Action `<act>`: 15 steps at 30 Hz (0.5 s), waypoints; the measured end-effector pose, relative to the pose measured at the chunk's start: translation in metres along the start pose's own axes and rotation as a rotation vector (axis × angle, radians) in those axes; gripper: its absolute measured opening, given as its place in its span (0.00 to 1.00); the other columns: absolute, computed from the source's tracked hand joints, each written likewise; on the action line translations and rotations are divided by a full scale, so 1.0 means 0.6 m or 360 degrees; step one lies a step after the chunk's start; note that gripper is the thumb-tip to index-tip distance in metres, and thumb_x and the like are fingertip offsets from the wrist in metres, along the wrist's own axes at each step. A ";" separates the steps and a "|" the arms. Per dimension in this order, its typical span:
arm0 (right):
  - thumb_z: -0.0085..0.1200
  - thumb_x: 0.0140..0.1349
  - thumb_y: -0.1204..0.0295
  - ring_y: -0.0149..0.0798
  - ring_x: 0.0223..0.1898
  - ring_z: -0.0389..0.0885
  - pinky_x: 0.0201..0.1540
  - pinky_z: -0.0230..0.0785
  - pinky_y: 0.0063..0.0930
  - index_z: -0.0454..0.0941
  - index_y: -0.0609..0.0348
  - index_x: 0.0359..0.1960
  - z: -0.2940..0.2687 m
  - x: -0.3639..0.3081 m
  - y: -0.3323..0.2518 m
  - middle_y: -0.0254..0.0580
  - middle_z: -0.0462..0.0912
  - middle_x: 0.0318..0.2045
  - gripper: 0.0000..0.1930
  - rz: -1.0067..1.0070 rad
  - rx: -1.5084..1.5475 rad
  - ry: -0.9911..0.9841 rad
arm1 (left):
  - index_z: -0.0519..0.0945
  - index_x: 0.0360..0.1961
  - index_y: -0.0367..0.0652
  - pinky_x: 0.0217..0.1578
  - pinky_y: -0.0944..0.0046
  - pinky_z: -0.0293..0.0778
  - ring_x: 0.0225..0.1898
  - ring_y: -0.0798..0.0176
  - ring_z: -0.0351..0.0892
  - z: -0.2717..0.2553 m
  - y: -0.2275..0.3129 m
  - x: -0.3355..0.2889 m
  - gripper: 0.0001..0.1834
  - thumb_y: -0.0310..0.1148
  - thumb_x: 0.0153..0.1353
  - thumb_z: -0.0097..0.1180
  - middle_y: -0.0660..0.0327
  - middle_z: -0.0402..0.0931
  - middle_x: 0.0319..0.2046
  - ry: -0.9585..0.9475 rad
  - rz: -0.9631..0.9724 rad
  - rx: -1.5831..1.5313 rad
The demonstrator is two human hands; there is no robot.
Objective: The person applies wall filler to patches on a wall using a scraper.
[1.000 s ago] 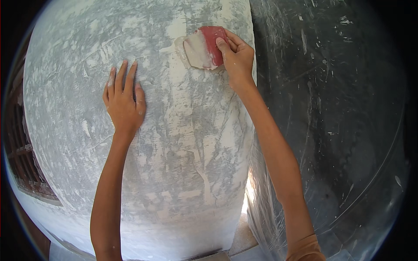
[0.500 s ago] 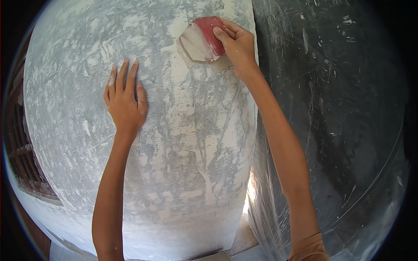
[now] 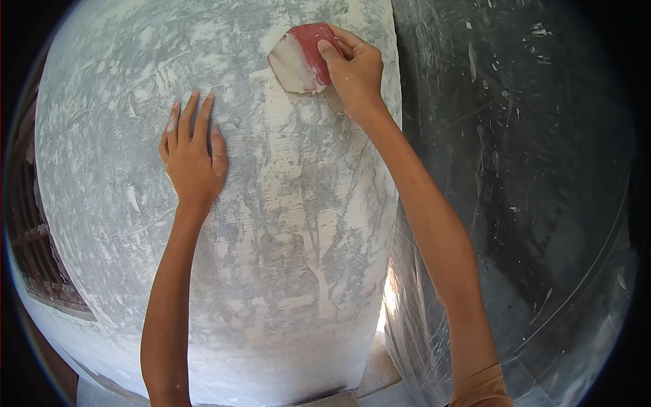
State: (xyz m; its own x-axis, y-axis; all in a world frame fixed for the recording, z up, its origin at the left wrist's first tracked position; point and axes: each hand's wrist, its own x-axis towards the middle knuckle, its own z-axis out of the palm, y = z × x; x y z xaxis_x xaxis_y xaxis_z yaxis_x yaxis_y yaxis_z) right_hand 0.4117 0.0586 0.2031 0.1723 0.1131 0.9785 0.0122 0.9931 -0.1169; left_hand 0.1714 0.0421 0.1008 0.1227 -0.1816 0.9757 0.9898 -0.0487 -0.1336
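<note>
A red, flat putty spreader (image 3: pixel 310 51) is gripped in my right hand (image 3: pixel 355 70), thumb on its near face and fingers behind it. Whitish putty (image 3: pixel 291 66) coats the left part of the spreader. Its edge lies against the upper part of a wall (image 3: pixel 271 224) patched in grey and white. My left hand (image 3: pixel 194 156) rests flat on the same wall, lower and to the left, with its fingers spread. Nothing is in it. White flecks mark its fingertips.
Dark plastic sheeting (image 3: pixel 529 169), spattered white, hangs to the right of the wall's edge. A brown wooden lattice (image 3: pixel 41 251) stands at the far left. At the bottom, a bit of floor (image 3: pixel 378 372) shows beside the wall's foot.
My right hand and the spreader have slid a short way left along the wall, and very slightly up. My left hand stays nearly where it was.
</note>
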 end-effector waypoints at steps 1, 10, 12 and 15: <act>0.57 0.64 0.78 0.27 0.42 0.82 0.46 0.73 0.19 0.76 0.69 0.56 -0.003 -0.001 0.002 0.44 0.85 0.44 0.19 -0.0003 0.0001 0.0003 | 0.68 0.67 0.56 0.69 0.48 0.45 0.72 0.53 0.54 0.000 -0.001 0.000 0.26 0.38 0.68 0.40 0.63 0.63 0.69 -0.0002 0.0001 -0.0007; 0.56 0.63 0.79 0.29 0.42 0.83 0.46 0.75 0.23 0.79 0.69 0.52 -0.108 0.019 0.007 0.44 0.86 0.44 0.16 -0.0004 0.0064 0.0660 | 0.68 0.67 0.57 0.69 0.47 0.46 0.72 0.53 0.54 0.006 0.004 -0.001 0.26 0.39 0.68 0.40 0.63 0.63 0.69 0.0026 -0.0001 0.0007; 0.56 0.63 0.78 0.29 0.42 0.83 0.46 0.75 0.22 0.79 0.69 0.52 -0.078 0.011 0.001 0.44 0.86 0.43 0.16 0.0022 0.0108 0.0411 | 0.68 0.67 0.57 0.69 0.47 0.46 0.72 0.54 0.54 -0.001 0.002 -0.001 0.26 0.39 0.68 0.40 0.63 0.63 0.69 0.0018 -0.0001 0.0005; 0.57 0.63 0.78 0.28 0.41 0.83 0.45 0.75 0.21 0.79 0.69 0.52 -0.051 0.009 0.009 0.44 0.86 0.42 0.16 0.0006 0.0046 0.0037 | 0.68 0.67 0.57 0.69 0.48 0.46 0.72 0.54 0.54 0.002 -0.003 -0.002 0.26 0.39 0.68 0.40 0.63 0.62 0.69 0.0012 0.0006 -0.0006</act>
State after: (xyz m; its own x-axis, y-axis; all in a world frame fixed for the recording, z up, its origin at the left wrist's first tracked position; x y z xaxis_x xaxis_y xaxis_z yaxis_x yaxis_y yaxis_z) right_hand 0.4427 0.0635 0.2024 0.1952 0.1163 0.9738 -0.0169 0.9932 -0.1152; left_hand 0.1694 0.0438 0.1001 0.1258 -0.1893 0.9738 0.9891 -0.0515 -0.1378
